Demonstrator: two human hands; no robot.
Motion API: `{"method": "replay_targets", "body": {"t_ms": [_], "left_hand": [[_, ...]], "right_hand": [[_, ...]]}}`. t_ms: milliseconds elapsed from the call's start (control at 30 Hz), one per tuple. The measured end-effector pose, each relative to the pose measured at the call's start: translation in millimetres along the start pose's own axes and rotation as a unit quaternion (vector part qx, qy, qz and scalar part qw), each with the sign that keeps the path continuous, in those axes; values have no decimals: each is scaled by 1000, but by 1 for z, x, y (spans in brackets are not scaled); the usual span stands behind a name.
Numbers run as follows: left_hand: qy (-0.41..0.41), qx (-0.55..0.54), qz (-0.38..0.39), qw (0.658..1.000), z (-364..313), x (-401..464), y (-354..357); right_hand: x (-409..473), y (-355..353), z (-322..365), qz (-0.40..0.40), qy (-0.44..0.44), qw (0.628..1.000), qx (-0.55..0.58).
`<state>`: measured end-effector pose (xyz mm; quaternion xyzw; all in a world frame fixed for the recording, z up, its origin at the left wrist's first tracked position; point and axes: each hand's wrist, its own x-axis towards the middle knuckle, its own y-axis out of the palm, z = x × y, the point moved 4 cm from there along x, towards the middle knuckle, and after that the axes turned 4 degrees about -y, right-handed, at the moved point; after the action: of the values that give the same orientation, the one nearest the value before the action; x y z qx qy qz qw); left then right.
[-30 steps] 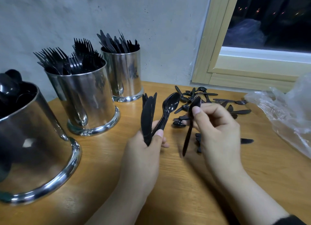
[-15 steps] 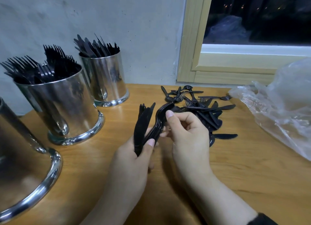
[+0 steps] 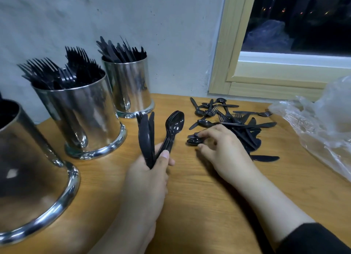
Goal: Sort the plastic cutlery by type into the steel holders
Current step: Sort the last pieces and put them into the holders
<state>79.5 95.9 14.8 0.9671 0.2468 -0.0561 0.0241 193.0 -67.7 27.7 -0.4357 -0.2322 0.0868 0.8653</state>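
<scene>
My left hand (image 3: 150, 170) grips a bunch of black plastic knives (image 3: 145, 138) and a stack of spoons (image 3: 173, 128), held upright above the table. My right hand (image 3: 223, 149) reaches into the loose pile of black cutlery (image 3: 235, 122) and pinches a spoon (image 3: 193, 140) lying at the pile's near-left edge. Three steel holders stand at the left: the nearest (image 3: 28, 177) is dark inside, the middle one (image 3: 83, 119) is full of forks, the far one (image 3: 131, 88) holds knives.
A crumpled clear plastic bag (image 3: 321, 128) lies at the right on the wooden table (image 3: 199, 206). One knife (image 3: 266, 158) lies apart, right of my right hand. A grey wall and a wooden window frame (image 3: 266, 79) close off the back.
My right hand handed its spoon to the stack in my left hand, then moved right and down to the pile, where it now pinches another spoon. The view shifted.
</scene>
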Motion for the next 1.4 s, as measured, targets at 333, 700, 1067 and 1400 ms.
{"method": "replay_targets", "body": {"t_ms": [333,700,1067,1400], "left_hand": [[-6,-10,-3,1000,0,3,0],[72,61,-50,994,-14,-2,-5],[174,211,-50,961,-27,-13,2],[161,219,9,962,-31,-16,6]], "right_hand": [[6,12,20,-34,-67,994,-78],[-21,-32,66,-211,-3,915,345],[-16,-25,64,-173,109,815,543],[-13,-20,62,-173,114,785,584]]}}
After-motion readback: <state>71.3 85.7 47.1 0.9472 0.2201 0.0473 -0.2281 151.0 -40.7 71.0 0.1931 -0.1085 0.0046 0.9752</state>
